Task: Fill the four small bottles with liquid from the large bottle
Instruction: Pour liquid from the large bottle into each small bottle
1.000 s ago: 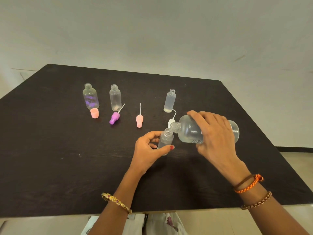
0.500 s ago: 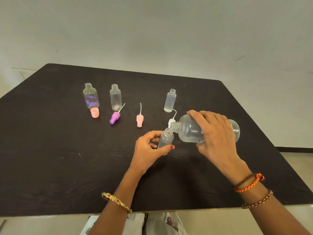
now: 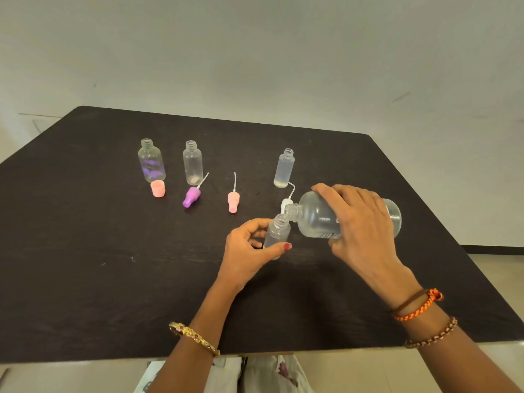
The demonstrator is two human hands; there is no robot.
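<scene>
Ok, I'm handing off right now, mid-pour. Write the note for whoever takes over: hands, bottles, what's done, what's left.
Left hand grips the small bottle upright on the table.
Right hand holds the large bottle tipped nearly flat, its mouth at the small bottle's mouth.
Three more small bottles stand uncapped at the back: purple-tinted bottle, clear bottle, frosted bottle. The clear and frosted ones show only a little at the bottom.
Caps lie loose: pink cap, purple nozzle, pink nozzle, white nozzle.
Left: finish this pour, then fill the rest.
</scene>
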